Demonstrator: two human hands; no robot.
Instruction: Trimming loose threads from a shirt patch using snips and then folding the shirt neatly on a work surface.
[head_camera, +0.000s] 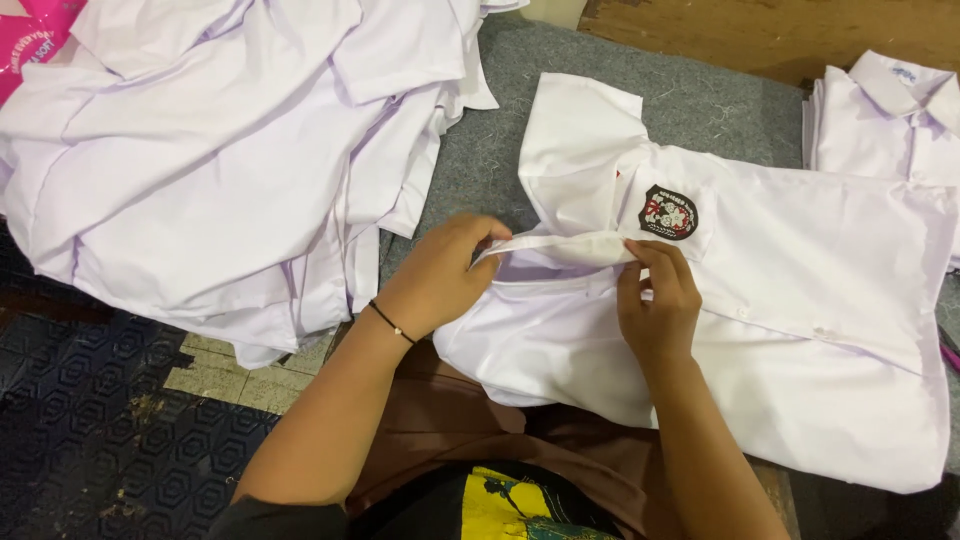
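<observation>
Head view shows the white shirt (800, 330) lying flat on the grey felt table (480, 150), badge up. Left hand (440, 275) and right hand (655, 300) pinch its collar (560, 245) at 2 ends, fingers closed tight, stretching it straight. Unfolded shirts (200, 150) wait heaped nearby.

Heap of white shirts (210, 150) left — folded shirt (885, 110) right — grey felt mat (690, 100), pink bag (35, 40).

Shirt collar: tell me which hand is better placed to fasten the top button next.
Probably the right hand: it pinches the collar at the placket end, beside the badge and the button row. The left hand grips the collar's far end, away from the buttons.
</observation>
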